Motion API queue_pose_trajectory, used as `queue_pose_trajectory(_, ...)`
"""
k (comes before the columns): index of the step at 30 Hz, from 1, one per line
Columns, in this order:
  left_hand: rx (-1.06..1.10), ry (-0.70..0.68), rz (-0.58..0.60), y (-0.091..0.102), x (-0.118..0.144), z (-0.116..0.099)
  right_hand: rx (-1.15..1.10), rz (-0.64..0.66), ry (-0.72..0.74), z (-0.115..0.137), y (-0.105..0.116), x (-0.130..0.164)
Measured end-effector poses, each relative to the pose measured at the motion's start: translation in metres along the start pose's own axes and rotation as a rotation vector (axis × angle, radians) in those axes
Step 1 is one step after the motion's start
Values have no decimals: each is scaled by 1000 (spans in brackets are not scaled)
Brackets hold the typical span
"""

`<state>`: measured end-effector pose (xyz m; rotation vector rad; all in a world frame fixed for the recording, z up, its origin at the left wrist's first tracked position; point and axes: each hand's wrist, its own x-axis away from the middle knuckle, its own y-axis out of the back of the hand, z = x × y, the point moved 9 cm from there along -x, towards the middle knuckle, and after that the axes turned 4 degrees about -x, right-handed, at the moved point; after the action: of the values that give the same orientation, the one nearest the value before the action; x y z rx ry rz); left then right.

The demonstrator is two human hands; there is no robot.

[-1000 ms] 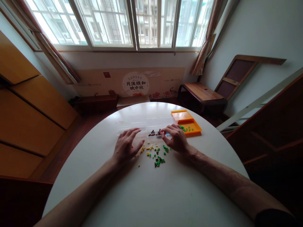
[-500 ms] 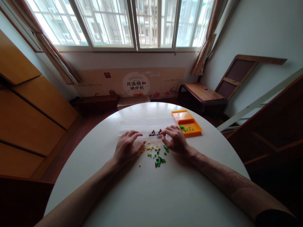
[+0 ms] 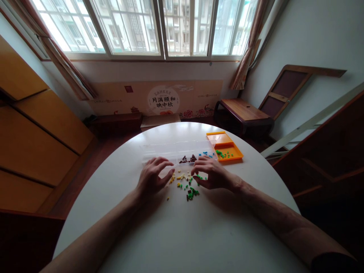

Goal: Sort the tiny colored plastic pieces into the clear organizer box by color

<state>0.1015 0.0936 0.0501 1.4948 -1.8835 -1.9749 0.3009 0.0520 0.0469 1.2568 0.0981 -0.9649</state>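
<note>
On the white table lies a loose pile of small building bricks in green (image 3: 193,192), yellow (image 3: 178,185) and brown. My left hand (image 3: 155,176) rests at the pile's left side, thumb and fingers apart, nothing between them. Over the right part of the pile hovers my right hand (image 3: 209,172), its thumb and fingertips parted with nothing visible in them. Just beyond both hands is a clear plastic compartment box (image 3: 162,148). Brown bricks (image 3: 187,159) sit in one of its compartments and blue bricks (image 3: 207,154) in another, partly behind my right hand.
An orange tray (image 3: 237,153) holding several green bricks (image 3: 223,154) stands at the right end of the clear box. The round white table (image 3: 159,235) extends toward me. Past its far edge are a wooden stool (image 3: 241,109) and a printed cardboard panel (image 3: 163,98).
My right hand has drawn back from the brown bricks' compartment toward the pile, and its fingers have parted. The blue bricks now show. My left hand stays in place.
</note>
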Motion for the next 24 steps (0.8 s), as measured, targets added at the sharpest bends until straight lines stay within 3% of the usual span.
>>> queue_pose_trajectory(6,107,-263,81,-7,6,-30,-5,116,70,9,-18,2)
queue_pose_trajectory(15,111,-286,120,-9,6,-33,-4,96,74,7,-22,1)
queue_pose_trajectory(20,148,-277,149,-12,8,-32,24,-93,-10,-3,-6,0)
queue_pose_trajectory(24,181,-327,148,-10,8,-39,94,-321,-208,-27,14,6)
